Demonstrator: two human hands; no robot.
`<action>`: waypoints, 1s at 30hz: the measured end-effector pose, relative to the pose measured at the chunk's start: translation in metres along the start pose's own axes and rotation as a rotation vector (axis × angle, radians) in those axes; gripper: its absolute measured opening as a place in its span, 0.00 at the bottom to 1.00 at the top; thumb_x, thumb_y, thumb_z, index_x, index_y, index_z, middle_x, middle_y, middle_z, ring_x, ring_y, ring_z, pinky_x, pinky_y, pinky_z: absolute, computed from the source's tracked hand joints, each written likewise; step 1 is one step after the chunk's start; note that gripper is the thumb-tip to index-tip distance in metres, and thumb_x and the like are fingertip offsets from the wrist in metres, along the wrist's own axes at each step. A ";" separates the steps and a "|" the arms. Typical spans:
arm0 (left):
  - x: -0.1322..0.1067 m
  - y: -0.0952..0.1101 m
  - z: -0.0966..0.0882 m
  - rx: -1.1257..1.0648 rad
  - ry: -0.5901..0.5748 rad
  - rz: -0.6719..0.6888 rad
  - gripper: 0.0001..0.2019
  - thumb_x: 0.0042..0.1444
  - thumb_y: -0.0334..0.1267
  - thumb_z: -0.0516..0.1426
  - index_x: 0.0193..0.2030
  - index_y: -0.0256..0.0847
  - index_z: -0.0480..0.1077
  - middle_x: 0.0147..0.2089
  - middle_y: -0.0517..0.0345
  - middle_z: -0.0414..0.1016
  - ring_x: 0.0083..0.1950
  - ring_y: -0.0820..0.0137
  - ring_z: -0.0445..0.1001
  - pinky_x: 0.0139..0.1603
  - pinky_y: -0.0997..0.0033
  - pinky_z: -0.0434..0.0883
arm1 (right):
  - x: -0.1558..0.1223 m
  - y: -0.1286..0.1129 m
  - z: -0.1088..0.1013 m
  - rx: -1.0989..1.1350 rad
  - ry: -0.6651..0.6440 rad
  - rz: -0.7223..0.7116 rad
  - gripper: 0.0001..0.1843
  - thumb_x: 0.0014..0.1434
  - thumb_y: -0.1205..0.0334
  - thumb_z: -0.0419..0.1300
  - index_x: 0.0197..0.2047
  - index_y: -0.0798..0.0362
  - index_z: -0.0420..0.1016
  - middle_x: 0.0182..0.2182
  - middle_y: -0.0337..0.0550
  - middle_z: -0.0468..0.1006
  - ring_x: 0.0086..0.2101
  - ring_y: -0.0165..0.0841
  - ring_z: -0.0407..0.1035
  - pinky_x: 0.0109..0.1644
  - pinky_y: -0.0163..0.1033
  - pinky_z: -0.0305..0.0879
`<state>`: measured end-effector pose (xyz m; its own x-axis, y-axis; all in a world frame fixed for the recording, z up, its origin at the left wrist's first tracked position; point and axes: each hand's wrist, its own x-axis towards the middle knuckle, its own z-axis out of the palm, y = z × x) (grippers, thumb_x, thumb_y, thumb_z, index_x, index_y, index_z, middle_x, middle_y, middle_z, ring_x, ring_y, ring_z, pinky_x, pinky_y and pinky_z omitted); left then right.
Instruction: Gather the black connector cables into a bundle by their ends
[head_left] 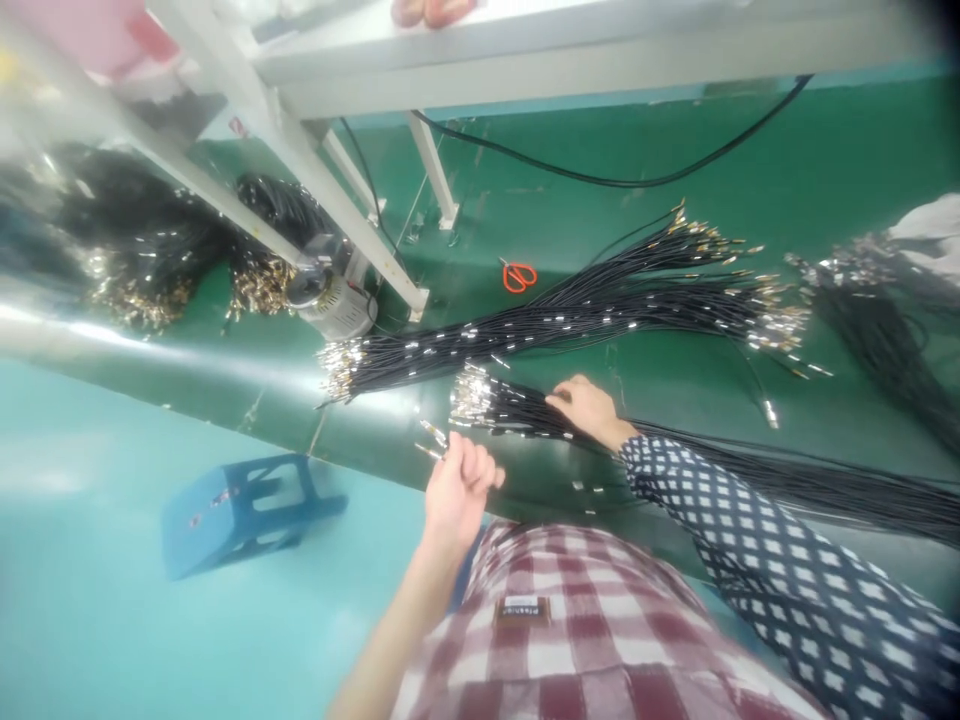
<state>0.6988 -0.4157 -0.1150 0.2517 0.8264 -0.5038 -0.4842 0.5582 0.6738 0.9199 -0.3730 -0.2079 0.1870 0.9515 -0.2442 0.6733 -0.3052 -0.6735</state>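
Note:
My left hand (pixel 459 485) is closed in a pinch near the table's front edge. A few thin cables with metal-tipped ends (pixel 431 437) stick out past its fingertips. My right hand (pixel 589 408), its sleeve dark with white marks, is closed on a bundle of black cables (pixel 517 408). The silvery connector ends (pixel 472 395) of that bundle point left, and its long tails run off to the right. Just behind lies a thicker bundle of black cables (pixel 555 325), with metal tips at both ends.
Orange-handled scissors (pixel 519 277) lie on the green tabletop (pixel 600 225) behind the bundles. At left stand a grey-white motor-like device (pixel 334 300) and piled cables (pixel 150 260). More cables (pixel 885 340) lie at right. A white-framed shelf (pixel 525 75) spans the back. A blue stool (pixel 247 510) is on the floor.

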 end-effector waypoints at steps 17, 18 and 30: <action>0.010 -0.006 0.044 0.264 -0.011 0.063 0.14 0.45 0.41 0.66 0.33 0.31 0.74 0.14 0.72 0.47 0.16 0.84 0.45 0.19 0.77 0.45 | -0.122 -0.021 -0.035 0.850 -0.392 -0.124 0.19 0.60 0.45 0.56 0.30 0.54 0.70 0.19 0.37 0.70 0.25 0.30 0.65 0.39 0.38 0.62; 0.007 -0.009 0.044 0.318 -0.028 0.034 0.14 0.43 0.41 0.67 0.32 0.31 0.74 0.14 0.72 0.48 0.16 0.84 0.46 0.19 0.77 0.45 | -0.123 -0.024 -0.035 0.874 -0.387 -0.124 0.20 0.60 0.45 0.56 0.29 0.54 0.70 0.18 0.36 0.70 0.25 0.29 0.64 0.38 0.38 0.62; -0.004 0.006 0.044 0.231 -0.048 0.033 0.15 0.49 0.44 0.63 0.35 0.29 0.76 0.15 0.72 0.42 0.17 0.83 0.44 0.21 0.75 0.44 | -0.121 -0.038 -0.045 0.461 -0.354 -0.259 0.17 0.61 0.49 0.55 0.32 0.54 0.73 0.30 0.43 0.76 0.30 0.32 0.67 0.36 0.37 0.61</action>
<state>0.7319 -0.4123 -0.0856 0.2810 0.8440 -0.4568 -0.2896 0.5284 0.7981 0.9035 -0.4746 -0.1214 -0.2419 0.9504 -0.1956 0.2726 -0.1269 -0.9537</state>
